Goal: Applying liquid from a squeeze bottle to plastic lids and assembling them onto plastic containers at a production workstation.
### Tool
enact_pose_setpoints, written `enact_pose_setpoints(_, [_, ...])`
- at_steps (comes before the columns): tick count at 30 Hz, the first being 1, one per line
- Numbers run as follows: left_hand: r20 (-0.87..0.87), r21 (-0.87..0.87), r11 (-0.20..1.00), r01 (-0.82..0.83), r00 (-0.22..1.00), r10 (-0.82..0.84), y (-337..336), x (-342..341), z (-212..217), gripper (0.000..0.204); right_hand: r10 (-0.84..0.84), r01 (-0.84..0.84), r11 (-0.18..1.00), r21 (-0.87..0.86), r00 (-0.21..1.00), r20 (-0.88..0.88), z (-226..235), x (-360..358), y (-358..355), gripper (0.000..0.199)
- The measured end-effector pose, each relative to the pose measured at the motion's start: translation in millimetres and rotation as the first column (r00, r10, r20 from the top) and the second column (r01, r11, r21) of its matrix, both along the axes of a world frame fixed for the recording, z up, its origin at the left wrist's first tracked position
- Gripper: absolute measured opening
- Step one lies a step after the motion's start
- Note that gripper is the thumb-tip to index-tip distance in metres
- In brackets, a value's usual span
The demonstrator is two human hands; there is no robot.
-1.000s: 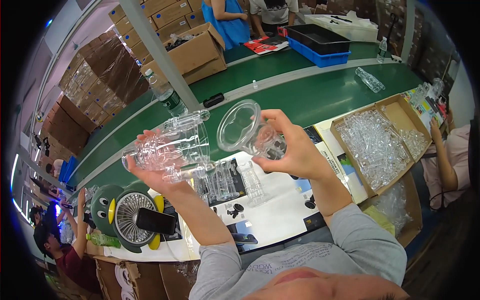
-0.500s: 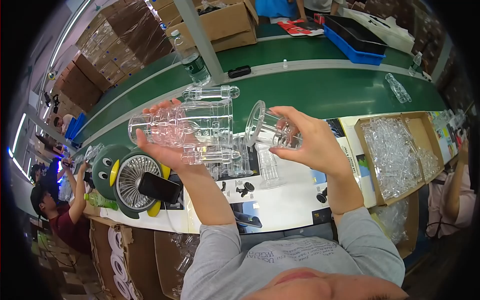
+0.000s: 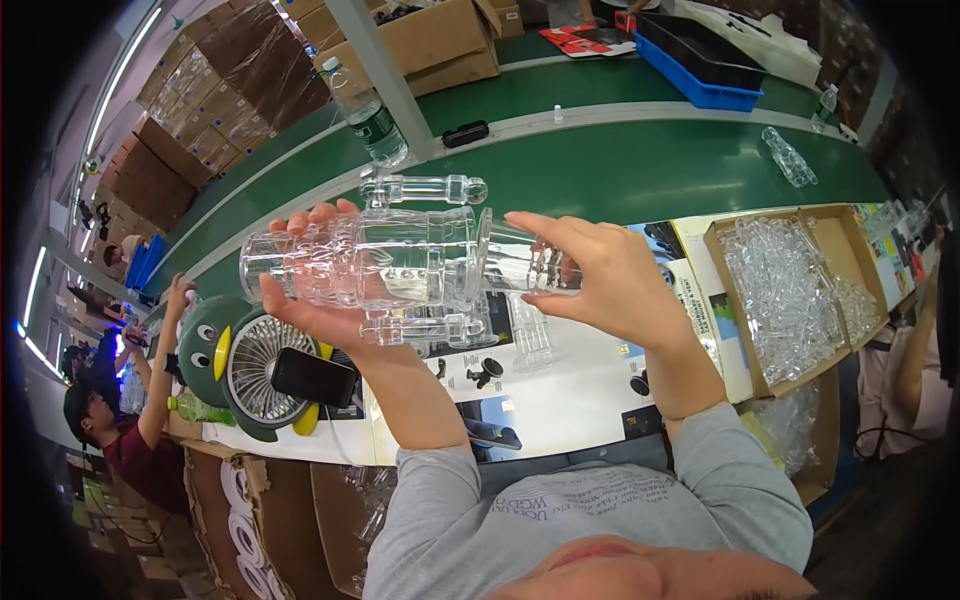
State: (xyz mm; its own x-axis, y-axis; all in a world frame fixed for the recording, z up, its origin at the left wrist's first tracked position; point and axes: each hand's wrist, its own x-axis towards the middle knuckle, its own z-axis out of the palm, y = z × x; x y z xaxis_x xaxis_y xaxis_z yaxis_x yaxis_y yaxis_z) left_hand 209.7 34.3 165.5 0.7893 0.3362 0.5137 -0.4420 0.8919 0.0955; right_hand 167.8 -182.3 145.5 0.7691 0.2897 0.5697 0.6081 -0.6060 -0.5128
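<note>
My left hand (image 3: 330, 325) is wrapped round a large clear plastic cylinder body (image 3: 415, 255) with a slim tube along each side, held sideways above the table. In my right hand (image 3: 610, 275) is a clear flanged plastic piece (image 3: 505, 262), gripped by its narrower end between thumb and fingers. Its wide rim meets the open right end of the body; whether it is seated there I cannot tell. Beneath them, another clear plastic piece (image 3: 535, 345) stands on the printed white sheet (image 3: 560, 405).
At right a cardboard tray (image 3: 715, 290) holds many small clear parts. To the left are a penguin-shaped fan (image 3: 205, 365) and a black phone (image 3: 315, 378). Across the green surface (image 3: 600, 175) stand a water bottle (image 3: 370, 125) and a blue bin (image 3: 700, 85). Other people sit at both sides.
My right hand has brought the flanged piece left, closing the gap to the body. The left hand has shifted slightly left with the body.
</note>
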Motion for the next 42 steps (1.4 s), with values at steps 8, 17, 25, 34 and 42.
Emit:
enact_pose_setpoints(8, [0.031,0.047,0.999,-0.008,0.999,0.007,-3.3,0.6,0.5,0.042,0.012,-0.012,0.999,-0.03,1.0,0.017,0.7,-0.7,0.6,0.068])
enact_pose_setpoints(17, [0.049,0.021,0.998,0.055,0.997,-0.056,-0.6,0.8,-1.6,0.044,0.057,-0.057,0.998,-0.023,0.998,-0.02,2.9,-2.4,0.5,0.07])
enact_pose_setpoints(25, [0.192,0.134,0.991,0.021,0.98,-0.046,3.8,0.5,-9.8,0.053,0.032,-0.013,0.991,-0.132,0.989,0.144,1.9,2.5,-4.2,0.064])
enact_pose_setpoints(34, [0.568,-0.125,0.96,-0.249,0.776,0.275,38.3,-66.7,-11.0,0.073,0.282,-0.264,0.958,-0.107,0.936,0.21,-0.4,-16.3,14.2,0.041])
enact_pose_setpoints(42, [0.431,-0.184,0.931,-0.316,0.825,0.365,11.4,-44.5,-7.3,0.069,0.321,-0.305,0.947,-0.101,0.908,0.27,-4.6,-38.9,31.0,0.037])
